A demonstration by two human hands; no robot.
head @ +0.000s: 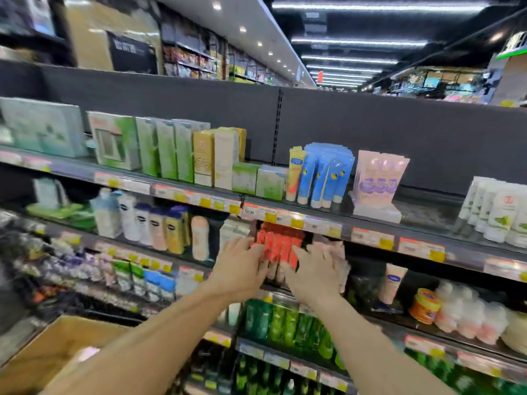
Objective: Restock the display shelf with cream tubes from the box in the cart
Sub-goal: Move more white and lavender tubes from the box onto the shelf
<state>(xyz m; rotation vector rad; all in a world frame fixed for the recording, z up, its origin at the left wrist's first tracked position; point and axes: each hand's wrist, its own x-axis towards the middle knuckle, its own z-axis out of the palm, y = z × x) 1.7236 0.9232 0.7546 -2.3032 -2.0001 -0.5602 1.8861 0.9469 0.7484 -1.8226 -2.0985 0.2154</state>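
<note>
Here both arms reach forward to the second shelf, where a tight block of red cream tubes (278,246) stands on end just under the price-label rail (293,219) of the shelf above. The left hand (238,267) lies against the block's left side and the right hand (312,273) against its right, fingers spread and fairly straight, touching or pressing the tubes rather than curling round any one; motion blur hides the fingertips. The tube tops sit close beneath the upper rail, so little headroom is left there. Pale pink tubes (338,253) stand just beside the right hand, and a white carton (231,232) just beyond the left. Further right on the same shelf is a dark open stretch before a single pink tube (395,282) and an orange jar (425,306). The open cardboard box (54,349) sits at lower left, under the left forearm, well apart from the red block.
</note>
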